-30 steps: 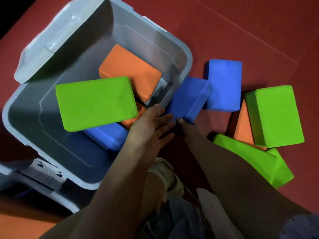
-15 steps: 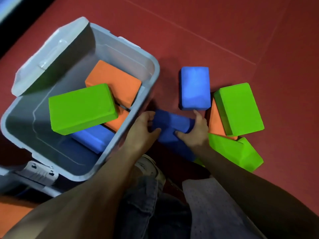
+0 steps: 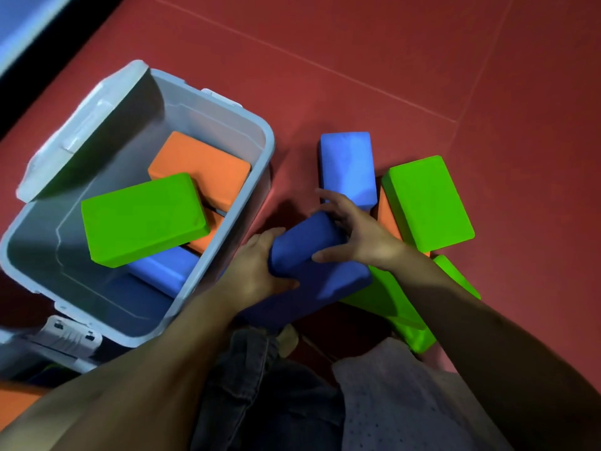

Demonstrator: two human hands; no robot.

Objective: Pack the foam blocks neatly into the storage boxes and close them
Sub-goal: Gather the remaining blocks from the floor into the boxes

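- no readable text, label, brand, number or sign anywhere.
- plain faces on the foam blocks (image 3: 143, 219), no print.
- bare grey walls on the storage box (image 3: 208, 115), moulded ridges only, no lettering to make out.

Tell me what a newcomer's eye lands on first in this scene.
First, the dark blue foam block at centre, gripped by the left hand and right hand just outside the grey storage box. Next, the bright green block lying askew on top of orange and blue blocks inside that box. To the right, more green, blue and orange blocks sit piled on the red floor.
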